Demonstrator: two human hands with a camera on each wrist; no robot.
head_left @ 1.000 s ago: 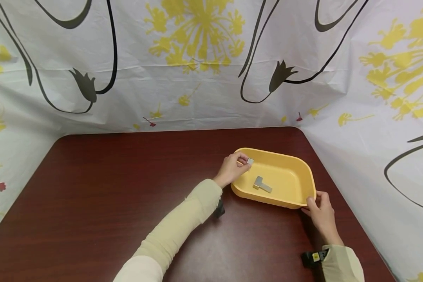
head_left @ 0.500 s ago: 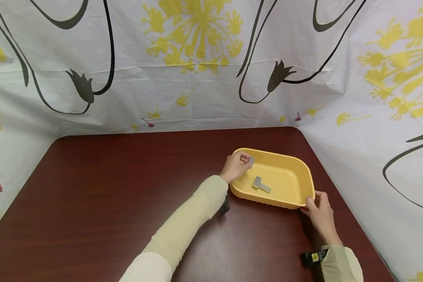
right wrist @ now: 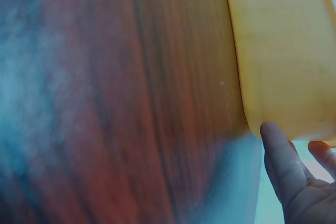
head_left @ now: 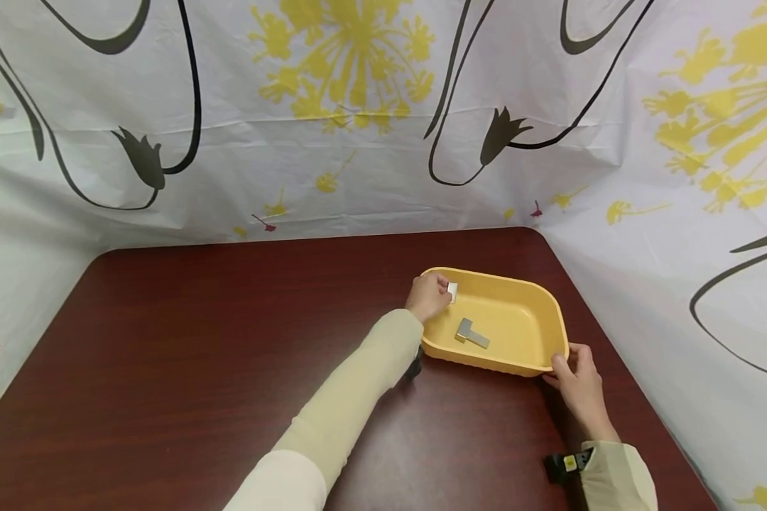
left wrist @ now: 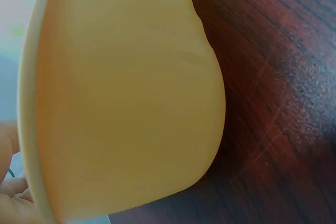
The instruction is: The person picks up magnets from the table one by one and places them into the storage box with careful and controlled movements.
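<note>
My left hand is over the left end of a yellow plastic tray. It pinches a small flat silvery metal piece, whose kind I cannot tell. Inside the tray, on its floor, lies a T-shaped silvery metal piece. At the near right corner, my right hand holds the tray's rim between thumb and fingers. In the left wrist view, the tray wall hides most of the left hand. The right wrist view shows the right hand's fingers at the tray's lower corner.
The tray stands near the right edge of a dark red-brown wooden table. A white flower-patterned sheet hangs behind the table and along its sides. A black wrist camera sits at the right cuff.
The left hand has moved slightly away from the body along the tray's left end, and the metal piece in it has turned a little. The right hand keeps its hold on the rim.
</note>
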